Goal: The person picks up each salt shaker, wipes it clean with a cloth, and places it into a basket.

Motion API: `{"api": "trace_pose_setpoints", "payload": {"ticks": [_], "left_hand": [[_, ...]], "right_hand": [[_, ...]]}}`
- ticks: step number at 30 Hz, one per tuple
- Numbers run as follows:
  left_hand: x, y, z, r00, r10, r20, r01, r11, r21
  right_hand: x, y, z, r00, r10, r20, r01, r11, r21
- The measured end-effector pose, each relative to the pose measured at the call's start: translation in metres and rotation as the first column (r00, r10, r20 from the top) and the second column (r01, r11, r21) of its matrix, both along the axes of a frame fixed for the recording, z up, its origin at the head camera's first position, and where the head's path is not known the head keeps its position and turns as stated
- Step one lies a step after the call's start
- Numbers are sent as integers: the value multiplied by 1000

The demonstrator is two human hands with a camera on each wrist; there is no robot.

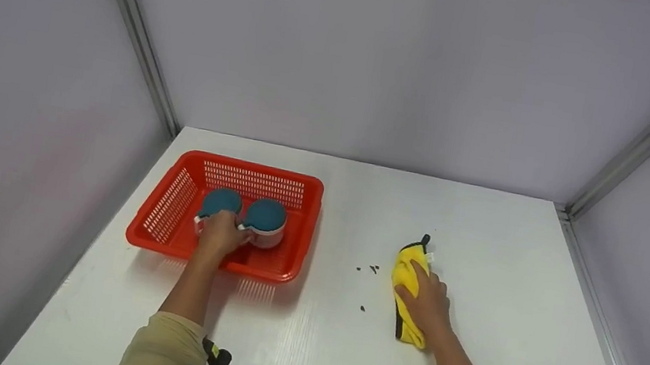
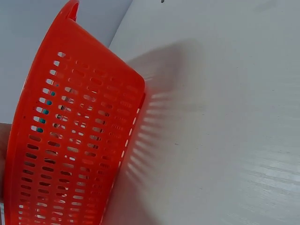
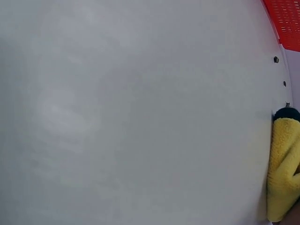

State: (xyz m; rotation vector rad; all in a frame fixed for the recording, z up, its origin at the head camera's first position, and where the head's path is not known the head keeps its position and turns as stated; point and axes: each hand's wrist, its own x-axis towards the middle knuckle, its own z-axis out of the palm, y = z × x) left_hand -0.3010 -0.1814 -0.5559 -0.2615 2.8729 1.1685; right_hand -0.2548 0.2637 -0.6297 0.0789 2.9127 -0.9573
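Two light-coloured mugs with round teal tops stand side by side in a red plastic basket (image 1: 305, 231): the left mug (image 1: 222, 200) and the right mug (image 1: 266, 239). My left hand (image 1: 222, 233) reaches over the basket's near wall and grips the right mug at its handle; most of its fingertips are hidden. On the white table my right hand (image 1: 429, 298) grips a folded yellow towel (image 1: 407, 323) with dark edging, thumb and fingers spread across it. The right wrist view catches only part of the towel (image 3: 283, 145) at its right edge.
Several small dark crumbs (image 1: 373, 269) lie on the white table (image 1: 325, 350) between basket and towel. Grey-white panels (image 1: 381, 62) rise behind the table and at both sides. The basket's slotted wall (image 2: 70, 126) fills the left of the left wrist view.
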Motion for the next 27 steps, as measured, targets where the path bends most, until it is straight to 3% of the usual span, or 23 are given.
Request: {"api": "trace_pose_setpoints", "payload": {"ticks": [9, 15, 21, 27], "left_hand": [[-1, 2, 3, 998, -5, 61, 14, 990, -142], [1, 1, 3, 993, 9, 114, 8, 988, -152], [2, 2, 6, 995, 2, 98, 17, 981, -195], [5, 4, 8, 995, 5, 98, 10, 989, -148]], "right_hand": [[-3, 1, 1, 1000, 10, 25, -9, 1000, -12], [-9, 3, 2, 998, 13, 59, -11, 1000, -23], [-16, 5, 1, 998, 0, 67, 0, 1000, -2], [-18, 5, 2, 998, -19, 58, 19, 1000, -1]]}}
